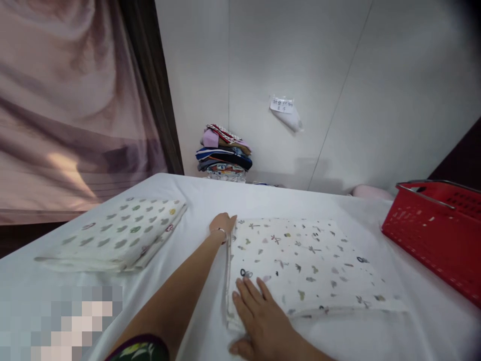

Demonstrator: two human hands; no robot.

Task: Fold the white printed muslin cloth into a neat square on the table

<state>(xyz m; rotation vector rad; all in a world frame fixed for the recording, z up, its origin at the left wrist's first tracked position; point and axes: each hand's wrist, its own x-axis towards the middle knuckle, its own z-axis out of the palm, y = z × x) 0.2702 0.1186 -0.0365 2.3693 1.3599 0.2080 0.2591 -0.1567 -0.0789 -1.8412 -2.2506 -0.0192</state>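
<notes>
A white cloth with small scattered motifs (311, 255) lies folded in a flat rectangle on the white-covered table. At its far left corner is my left hand (222, 224), fingers curled in and apparently pinching the cloth's edge; the fingertips are partly hidden. My right hand (263, 313) rests flat on the near left part of this cloth, palm down, fingers stretched out. Left of my left arm, a second folded white cloth with grey, green and red motifs (128, 228) lies apart from both hands.
On the right, a red plastic basket (432, 235) with a metal handle stands on the white table cover (300, 198). Beyond the table's far edge rises a stack of folded fabrics (224, 153). A paper note (281, 105) hangs on the wall. Pink draped fabric (67, 100) hangs at left.
</notes>
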